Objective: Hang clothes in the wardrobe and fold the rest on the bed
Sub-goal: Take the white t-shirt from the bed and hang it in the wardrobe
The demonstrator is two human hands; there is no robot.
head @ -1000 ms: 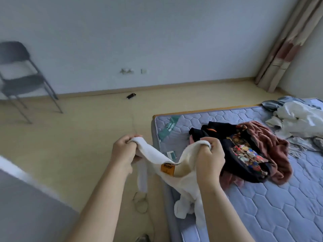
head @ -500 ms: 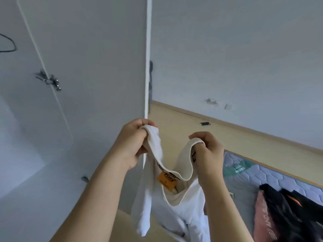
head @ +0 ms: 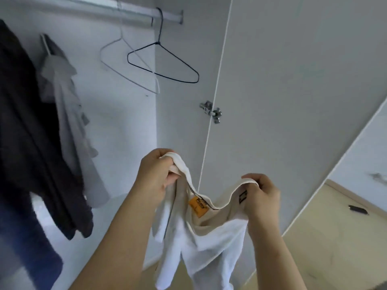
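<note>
Left hand (head: 157, 172): fingers curled tight round the left side of the white garment's (head: 209, 237) neckline.
Right hand (head: 261, 195): grips the right side of the same neckline, a little lower.
White garment: held up near the open wardrobe and stretched between both hands; an orange label (head: 198, 207) shows inside the collar, and the body and sleeves droop below.
Hangers: a black wire hanger (head: 165, 61) and a pale wire hanger (head: 125, 59), both bare, hang side by side on the rail (head: 125, 11), far above the hands.
Hung clothes: far left, a dark garment (head: 31, 132) beside a pale grey shirt (head: 71, 122).
Wardrobe door (head: 293, 80): white, standing open on the right, with a metal hinge (head: 211, 111).
Floor (head: 335, 237): pale wood, lower right.
</note>
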